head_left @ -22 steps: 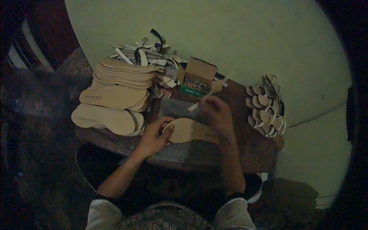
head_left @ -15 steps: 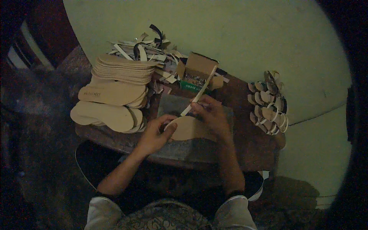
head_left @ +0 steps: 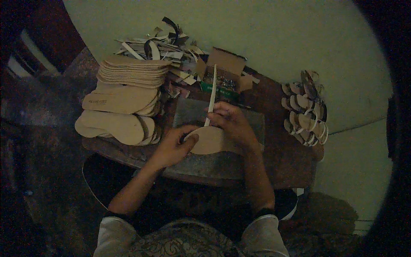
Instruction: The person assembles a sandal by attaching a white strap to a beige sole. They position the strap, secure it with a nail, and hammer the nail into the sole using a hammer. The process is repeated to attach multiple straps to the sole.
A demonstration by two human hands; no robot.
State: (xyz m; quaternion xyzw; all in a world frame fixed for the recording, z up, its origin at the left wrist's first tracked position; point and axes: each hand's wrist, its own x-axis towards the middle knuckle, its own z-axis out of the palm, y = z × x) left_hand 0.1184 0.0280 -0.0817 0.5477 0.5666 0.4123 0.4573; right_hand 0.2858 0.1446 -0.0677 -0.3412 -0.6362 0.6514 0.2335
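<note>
A tan insole [head_left: 209, 141] lies across the dark grey board [head_left: 188, 109] in front of me. My left hand [head_left: 176, 145] grips its left end, thumb on top and fingers at the far edge. In my right hand [head_left: 231, 122] a narrow white strip [head_left: 212, 92] is pinched, its lower end at the insole's far edge and its upper end pointing away from me. The right forearm passes over the insole's right part. Whether the strip's tip touches the insole I cannot tell.
Stacked insoles [head_left: 113, 124] stand at the left. Behind them is a heap of strip scraps [head_left: 165, 49]. An open cardboard box [head_left: 229, 62] of small metal pieces stands beyond the board. Strapped sandals [head_left: 304, 107] cluster at the right of the brown table [head_left: 284, 167].
The white strip has swung from leaning right to nearly straight away from me. My right hand has shifted slightly left and turned; the left still grips the insole.
</note>
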